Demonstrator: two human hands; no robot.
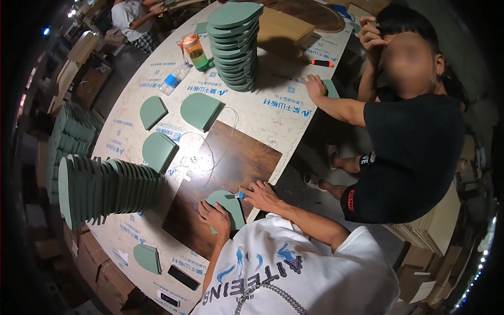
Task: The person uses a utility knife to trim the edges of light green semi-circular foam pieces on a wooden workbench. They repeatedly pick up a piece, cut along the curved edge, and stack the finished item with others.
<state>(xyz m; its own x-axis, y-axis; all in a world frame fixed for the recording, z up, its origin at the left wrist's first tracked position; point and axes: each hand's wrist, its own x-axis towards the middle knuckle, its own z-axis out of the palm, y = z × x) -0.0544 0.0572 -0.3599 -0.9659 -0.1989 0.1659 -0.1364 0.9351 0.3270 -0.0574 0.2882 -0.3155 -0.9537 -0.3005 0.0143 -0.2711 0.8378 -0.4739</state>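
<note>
A green round-ended panel (234,211) lies on a dark wood-grain board (247,152) at the near edge of the table. My left hand (214,216) rests flat on the panel's left side, fingers spread and holding nothing. My right hand (262,197) is closed on a small blue-handled tool (240,195), whose dark flat end reaches over the panel's upper edge. The tool's exact kind is too small to make out. Beyond my hands, a thin white cord (212,152) loops over the board. Similar green panels (159,150) lie farther left.
A tall stack of green panels (233,47) stands at the far side, and a long row (110,189) at left. Bottles (197,55), a cardboard box (286,25) and a black phone (184,277) share the table (273,79). A co-worker in black (409,152) leans in at right.
</note>
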